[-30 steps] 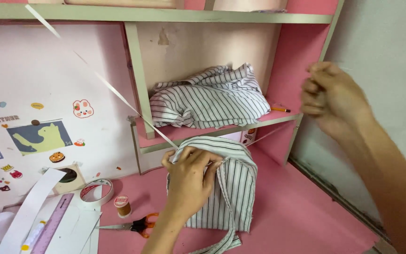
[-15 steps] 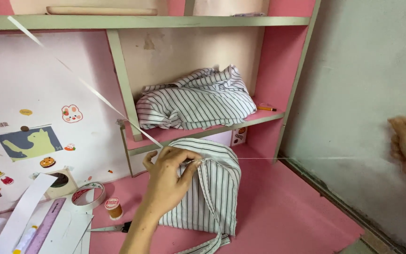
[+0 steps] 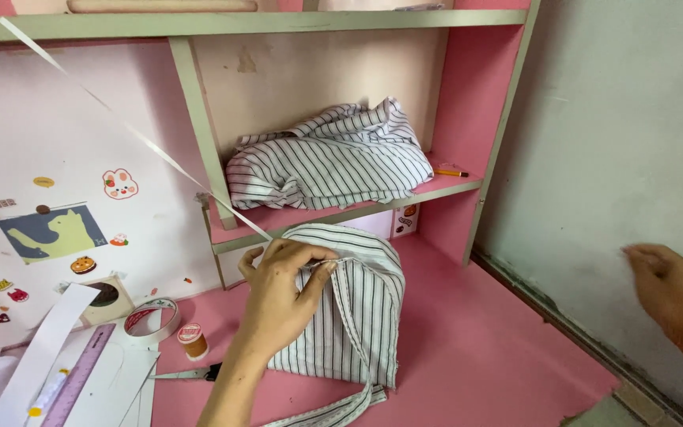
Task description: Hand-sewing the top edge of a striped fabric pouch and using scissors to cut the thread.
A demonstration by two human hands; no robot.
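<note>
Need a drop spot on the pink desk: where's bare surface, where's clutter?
Bare pink desk runs from the striped bag under the left hand to the wall-side edge near the right hand. Crowded left: tape roll, thread spool, scissors, ruler, paper.

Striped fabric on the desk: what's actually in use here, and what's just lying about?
In use:
left hand pinching the striped fabric piece
right hand, raised off to the side

Lying about:
folded striped cloth on the shelf
tape roll
thread spool
scissors
purple ruler

Soft striped cloth bag (image 3: 357, 316), matt pink painted desk (image 3: 468, 348), glossy tape roll (image 3: 152, 320)
</note>
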